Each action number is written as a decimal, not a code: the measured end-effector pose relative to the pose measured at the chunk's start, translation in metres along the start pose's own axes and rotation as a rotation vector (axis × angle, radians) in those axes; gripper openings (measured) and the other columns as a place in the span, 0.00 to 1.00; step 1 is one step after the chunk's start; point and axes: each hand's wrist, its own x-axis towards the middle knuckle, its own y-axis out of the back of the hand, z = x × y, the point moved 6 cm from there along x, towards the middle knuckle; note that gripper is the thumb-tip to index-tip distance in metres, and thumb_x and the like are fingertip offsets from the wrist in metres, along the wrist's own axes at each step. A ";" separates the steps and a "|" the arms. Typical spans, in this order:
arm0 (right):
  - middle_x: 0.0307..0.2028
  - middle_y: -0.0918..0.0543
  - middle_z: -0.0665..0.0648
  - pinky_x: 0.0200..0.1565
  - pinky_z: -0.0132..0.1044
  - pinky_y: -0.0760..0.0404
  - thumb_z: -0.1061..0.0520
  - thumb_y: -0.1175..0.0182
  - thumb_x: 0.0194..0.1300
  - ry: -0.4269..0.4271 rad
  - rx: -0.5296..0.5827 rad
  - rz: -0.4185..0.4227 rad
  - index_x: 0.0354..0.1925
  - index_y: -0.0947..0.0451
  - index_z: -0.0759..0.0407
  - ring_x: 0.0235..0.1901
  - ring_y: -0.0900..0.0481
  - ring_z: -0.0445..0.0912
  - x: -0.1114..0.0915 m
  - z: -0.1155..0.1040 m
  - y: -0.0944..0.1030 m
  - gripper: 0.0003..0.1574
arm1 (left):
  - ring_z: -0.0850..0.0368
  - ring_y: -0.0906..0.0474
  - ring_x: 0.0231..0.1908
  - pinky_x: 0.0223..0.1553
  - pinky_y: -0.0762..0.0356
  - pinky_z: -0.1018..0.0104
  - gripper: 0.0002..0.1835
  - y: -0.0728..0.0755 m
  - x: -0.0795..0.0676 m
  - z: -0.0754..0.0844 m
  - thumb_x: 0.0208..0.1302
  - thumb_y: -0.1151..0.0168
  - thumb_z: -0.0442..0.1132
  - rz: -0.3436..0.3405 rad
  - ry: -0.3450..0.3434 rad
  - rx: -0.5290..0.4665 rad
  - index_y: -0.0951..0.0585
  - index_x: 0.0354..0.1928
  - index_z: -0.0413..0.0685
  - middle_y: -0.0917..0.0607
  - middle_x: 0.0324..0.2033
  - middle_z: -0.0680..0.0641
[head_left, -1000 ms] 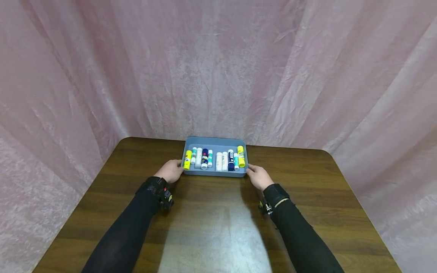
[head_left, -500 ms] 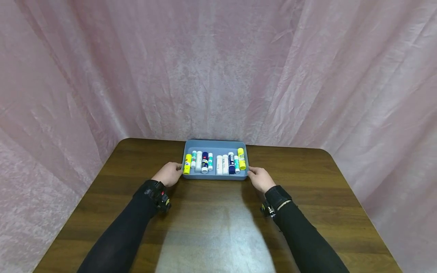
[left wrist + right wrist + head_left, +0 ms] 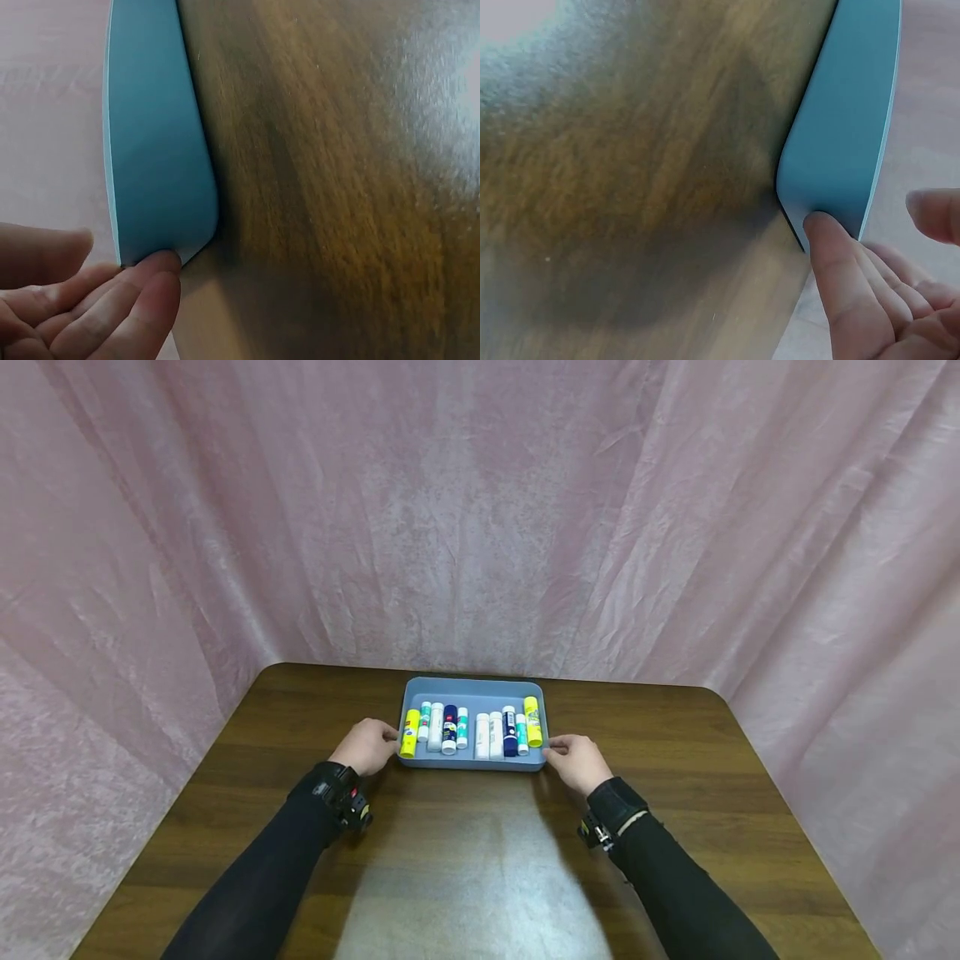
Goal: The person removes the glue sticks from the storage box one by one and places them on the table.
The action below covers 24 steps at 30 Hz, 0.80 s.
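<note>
A blue-grey tray (image 3: 471,763) lies near the table's far edge. Inside it are two groups of glue sticks: yellow ones at the outer ends (image 3: 409,733), dark blue ones (image 3: 509,732), white ones (image 3: 482,737) and small teal-and-white ones (image 3: 462,728). My left hand (image 3: 363,747) is at the tray's left side; in the left wrist view its fingertips (image 3: 161,264) touch the corner of the wall, thumb held apart from the rim. At the opposite side, my right hand (image 3: 581,763) has its fingers (image 3: 826,232) against the near right corner, the thumb likewise apart.
A brown wooden table (image 3: 457,835) with rounded far corners carries the tray. Pink velvet curtain (image 3: 480,527) hangs behind and at both sides. Light glares off the tabletop between the black-sleeved forearms.
The tray has shifted a little toward me, away from the far edge, with both hands alongside it. The glue sticks keep their arrangement inside.
</note>
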 end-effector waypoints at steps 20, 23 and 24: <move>0.33 0.12 0.59 0.31 0.32 0.24 0.59 0.38 0.71 -0.027 0.041 -0.042 0.56 0.19 0.71 0.31 0.16 0.45 -0.019 0.005 0.007 0.21 | 0.55 0.17 0.36 0.36 0.20 0.65 0.19 -0.006 -0.014 -0.008 0.73 0.39 0.39 -0.022 0.031 -0.070 0.19 0.60 0.34 0.13 0.41 0.43; 0.28 0.13 0.57 0.29 0.32 0.25 0.60 0.38 0.71 -0.004 0.015 -0.044 0.54 0.18 0.73 0.28 0.17 0.44 -0.021 0.007 0.007 0.19 | 0.55 0.19 0.33 0.34 0.22 0.65 0.15 -0.008 -0.017 -0.008 0.73 0.39 0.39 -0.032 0.037 -0.062 0.16 0.53 0.37 0.14 0.35 0.46; 0.28 0.14 0.56 0.29 0.32 0.25 0.60 0.38 0.70 -0.005 0.009 -0.047 0.54 0.18 0.72 0.28 0.18 0.44 -0.021 0.008 0.007 0.19 | 0.55 0.20 0.31 0.33 0.23 0.65 0.13 -0.008 -0.018 -0.008 0.73 0.39 0.38 -0.036 0.039 -0.057 0.15 0.51 0.37 0.14 0.32 0.46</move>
